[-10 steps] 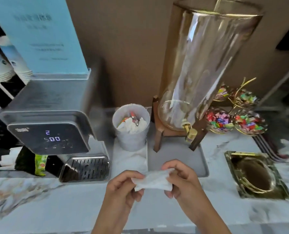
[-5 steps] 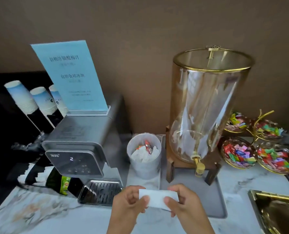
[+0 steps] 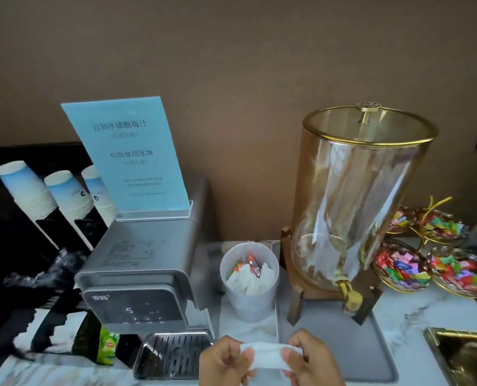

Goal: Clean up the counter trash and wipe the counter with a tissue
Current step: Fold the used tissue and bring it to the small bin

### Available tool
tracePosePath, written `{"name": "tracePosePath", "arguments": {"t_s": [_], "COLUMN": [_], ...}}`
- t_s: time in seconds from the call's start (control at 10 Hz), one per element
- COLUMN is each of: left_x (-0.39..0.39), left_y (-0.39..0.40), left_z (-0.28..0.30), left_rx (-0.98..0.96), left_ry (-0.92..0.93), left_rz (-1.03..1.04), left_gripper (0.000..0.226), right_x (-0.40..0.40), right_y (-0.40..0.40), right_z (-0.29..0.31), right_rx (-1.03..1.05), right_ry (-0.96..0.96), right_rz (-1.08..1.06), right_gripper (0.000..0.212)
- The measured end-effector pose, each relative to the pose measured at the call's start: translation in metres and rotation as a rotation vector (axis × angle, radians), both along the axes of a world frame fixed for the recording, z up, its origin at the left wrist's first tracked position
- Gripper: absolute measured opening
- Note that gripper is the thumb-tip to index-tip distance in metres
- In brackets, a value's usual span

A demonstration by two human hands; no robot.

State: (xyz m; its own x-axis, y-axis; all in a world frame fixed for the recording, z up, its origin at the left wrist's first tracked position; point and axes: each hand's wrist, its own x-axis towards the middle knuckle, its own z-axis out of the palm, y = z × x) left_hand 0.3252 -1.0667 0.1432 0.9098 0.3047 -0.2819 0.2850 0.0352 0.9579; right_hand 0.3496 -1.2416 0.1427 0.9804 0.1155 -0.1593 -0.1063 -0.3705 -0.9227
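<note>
The marble table [image 3: 415, 327] runs along a brown wall and carries everything here. Largest on it is the glass drink dispenser [image 3: 362, 196] with a gold rim, standing toward the back right on a wooden stand [image 3: 301, 291], its brass tap over a grey tray [image 3: 343, 346]. Toward the back left stands the grey ice machine [image 3: 145, 263] with a blue sign [image 3: 125, 157] on top (its display shows a 5), and a metal drip grille [image 3: 173, 355] lies at its foot near the front edge. Stacks of paper cups [image 3: 25, 188] lean at the far left. Gold dishes of bright candies [image 3: 401, 270] crowd the right edge. Between machine and dispenser, a translucent bin [image 3: 249, 282] holds crumpled white paper and coloured wrappers. A green packet [image 3: 107, 346] lies at the front left, beside the machine. At the front edge, the left hand [image 3: 226, 363] and right hand [image 3: 312, 360] each pinch one end of a white tissue [image 3: 266, 355], which is stretched between them just above the tray's near side.
</note>
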Motion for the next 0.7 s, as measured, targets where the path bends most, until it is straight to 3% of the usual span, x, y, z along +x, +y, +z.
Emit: {"name": "tracePosePath", "arguments": {"t_s": [0.2,0.4,0.6,0.7], "left_x": [0.013,0.02,0.021,0.02], "left_y": [0.02,0.03,0.05,0.057], "left_z": [-0.002,-0.004,-0.017,-0.032], "left_rx": [-0.143,-0.354,-0.566,-0.573], "left_ry": [0.019,0.138,0.18,0.227], "left_rz": [0.062,-0.018,-0.118,-0.088], "left_gripper": [0.009,0.014,0.025,0.028], "right_x": [0.026,0.083,0.114,0.115], "right_y": [0.013,0.038,0.072,0.084], "right_z": [0.006,0.015,0.018,0.018], "right_rx": [-0.007,-0.052,-0.388,-0.558], "right_ry": [0.024,-0.069,-0.087,-0.058], "right_rz": [0.035,-0.15,-0.168,-0.176], "right_gripper": [0.033,0.022,0.024,0.012]}}
